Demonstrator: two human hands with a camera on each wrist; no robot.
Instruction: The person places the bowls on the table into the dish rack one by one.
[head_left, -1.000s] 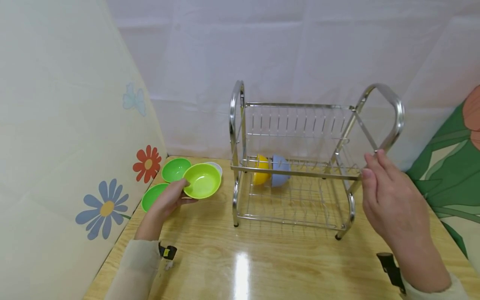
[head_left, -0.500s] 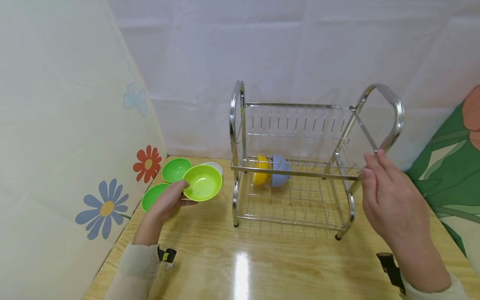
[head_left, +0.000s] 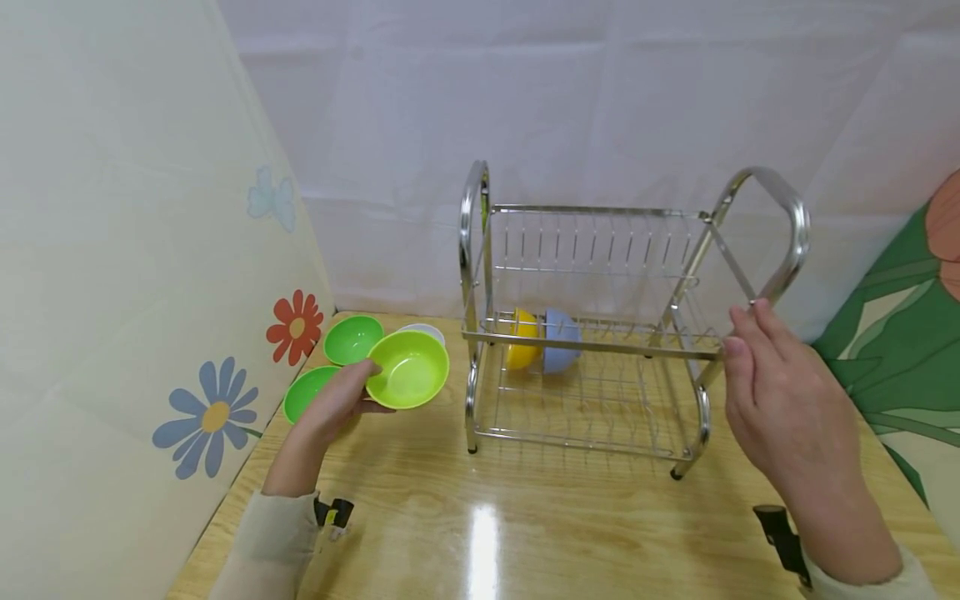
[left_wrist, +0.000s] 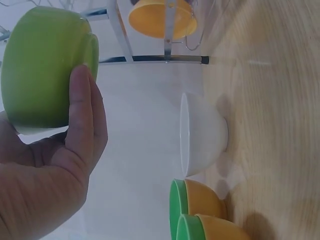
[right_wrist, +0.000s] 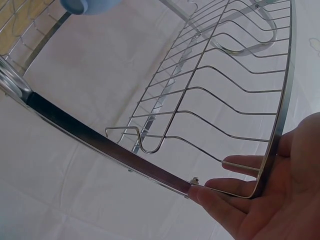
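The left hand (head_left: 341, 396) pinches the lime-green bowl (head_left: 409, 370) by its side, thumb over the rim and fingers beneath, above the table (head_left: 405, 500). Near it stand two green bowls (head_left: 352, 340) and a white bowl (left_wrist: 202, 135). The right hand (head_left: 795, 408) grips a corner of the metal rack (head_left: 592, 343), whose lower tier holds a yellow bowl (head_left: 522, 356) and a blue bowl (head_left: 561, 358) on their sides.

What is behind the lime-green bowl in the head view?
A white bowl: only its far part shows past the lime-green bowl that the left hand holds. The rest, including most of its inside, is covered; the left wrist view shows its outer side, on the table.
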